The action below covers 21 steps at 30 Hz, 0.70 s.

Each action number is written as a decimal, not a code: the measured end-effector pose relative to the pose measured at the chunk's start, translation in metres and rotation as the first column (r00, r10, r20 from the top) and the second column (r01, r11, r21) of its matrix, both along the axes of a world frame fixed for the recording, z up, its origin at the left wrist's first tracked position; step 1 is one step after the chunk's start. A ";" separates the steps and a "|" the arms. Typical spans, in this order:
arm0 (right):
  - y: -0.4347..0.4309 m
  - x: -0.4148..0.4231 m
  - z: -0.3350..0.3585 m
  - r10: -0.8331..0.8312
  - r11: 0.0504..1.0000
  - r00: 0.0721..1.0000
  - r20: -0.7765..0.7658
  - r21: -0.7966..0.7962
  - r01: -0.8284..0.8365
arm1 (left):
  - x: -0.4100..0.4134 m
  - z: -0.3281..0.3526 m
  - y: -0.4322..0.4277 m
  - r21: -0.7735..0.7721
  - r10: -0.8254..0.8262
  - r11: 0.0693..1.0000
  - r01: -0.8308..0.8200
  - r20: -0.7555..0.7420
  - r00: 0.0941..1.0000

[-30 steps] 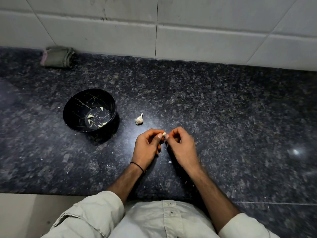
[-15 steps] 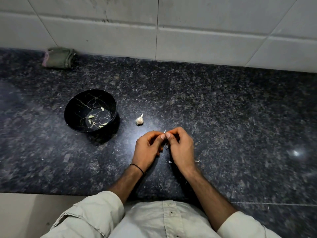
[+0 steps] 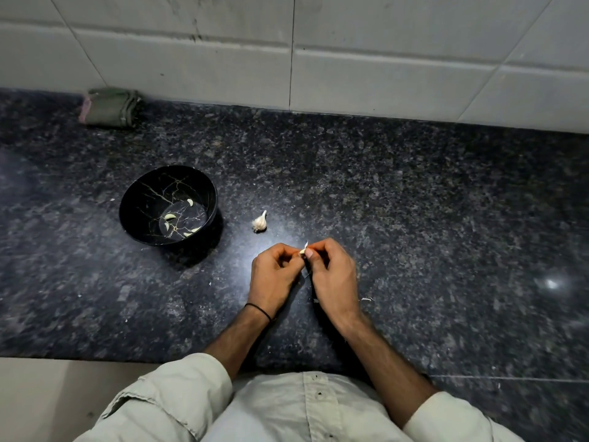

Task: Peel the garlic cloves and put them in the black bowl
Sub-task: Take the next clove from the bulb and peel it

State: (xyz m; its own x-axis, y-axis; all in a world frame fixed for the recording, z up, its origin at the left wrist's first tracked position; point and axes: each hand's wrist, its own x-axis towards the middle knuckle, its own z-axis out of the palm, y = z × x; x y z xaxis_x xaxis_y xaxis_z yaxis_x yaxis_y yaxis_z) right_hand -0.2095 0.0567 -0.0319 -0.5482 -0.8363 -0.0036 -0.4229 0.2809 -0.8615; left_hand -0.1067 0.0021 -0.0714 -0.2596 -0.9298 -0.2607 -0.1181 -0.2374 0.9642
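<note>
Left hand [image 3: 274, 272] and right hand [image 3: 331, 272] both pinch small pale garlic clove [image 3: 302, 251] at fingertips, above dark speckled granite counter [image 3: 414, 218]. Advice: hold steady, strip papery skin away with nails, then drop into glossy black gold-veined bowl [image 3: 137, 199], left.

Black bowl [image 3: 140, 199]: black, thin gold veins like marble
Tabletop [image 3: 414, 218]: dark granite — grey speckle all over
Wall tiles [image 3: 382, 74]: off-white, faint grey smudges
Cloth [image 3: 110, 107]: olive green, pink edge
Garlic bulb [image 3: 260, 222]: white
Shirt [image 3: 271, 409]: cream
</note>
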 end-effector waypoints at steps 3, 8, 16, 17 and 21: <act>0.001 0.003 -0.001 0.001 1.000 0.999 -0.047 0.007 0.000 | -0.001 -0.002 -0.001 0.024 0.029 0.999 -0.029 -0.009 1.000; -0.001 0.004 0.000 0.012 1.000 0.998 -0.065 0.006 -0.012 | -0.001 0.002 -0.002 0.054 0.035 0.998 -0.034 -0.014 0.999; -0.004 0.000 0.004 -0.018 0.998 0.999 0.031 0.069 0.015 | 0.001 0.001 -0.001 0.080 0.001 0.997 0.002 -0.038 0.999; -0.004 -0.001 0.004 -0.020 0.997 0.998 0.054 0.070 0.016 | 0.001 0.003 -0.001 0.074 -0.007 0.997 0.010 -0.037 0.999; -0.003 -0.001 0.004 -0.068 0.996 0.981 0.184 0.062 0.057 | 0.001 0.006 -0.001 0.027 -0.030 0.999 0.030 -0.008 1.000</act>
State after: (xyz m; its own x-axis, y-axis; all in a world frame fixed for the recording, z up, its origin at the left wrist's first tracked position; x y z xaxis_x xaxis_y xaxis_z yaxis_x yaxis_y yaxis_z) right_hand -0.2104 0.0532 -0.0280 -0.5847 -0.7961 -0.1559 -0.2371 0.3515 -0.9057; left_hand -0.1053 0.0016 -0.0656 -0.2895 -0.9140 -0.2841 -0.1186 -0.2602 0.9582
